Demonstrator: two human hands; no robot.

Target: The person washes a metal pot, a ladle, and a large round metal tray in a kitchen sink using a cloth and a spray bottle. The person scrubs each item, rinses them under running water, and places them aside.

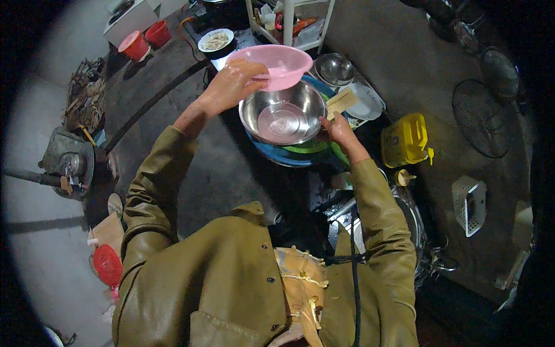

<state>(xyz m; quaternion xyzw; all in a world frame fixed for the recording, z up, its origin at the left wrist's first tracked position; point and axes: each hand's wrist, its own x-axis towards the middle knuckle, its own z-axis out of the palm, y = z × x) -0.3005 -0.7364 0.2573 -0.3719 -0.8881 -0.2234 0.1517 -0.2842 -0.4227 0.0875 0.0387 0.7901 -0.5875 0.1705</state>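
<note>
My left hand (238, 82) grips the near left rim of a pink plastic strainer basket (288, 71), thumb along its edge. The basket is above the far side of a stainless steel bowl (318, 108). Some pinkish tint shows on the bowl's inside, perhaps a reflection. At the bowl's right rim, my right hand (340, 132) holds the edge, its thumb on top and the other fingers mostly hidden. Beneath the bowl sit a blue basin (277, 158) and a green rim (308, 148). Just beyond my right hand is a tan slatted piece (344, 100), perhaps bamboo.
A metal bowl (334, 69) and white tray (366, 102) stand at the back right. A yellow jug (401, 141) is to the right. Beyond the basket are a plate of pale food (216, 41) and a white shelf rack (288, 26). Red buckets (135, 47) stand far left.
</note>
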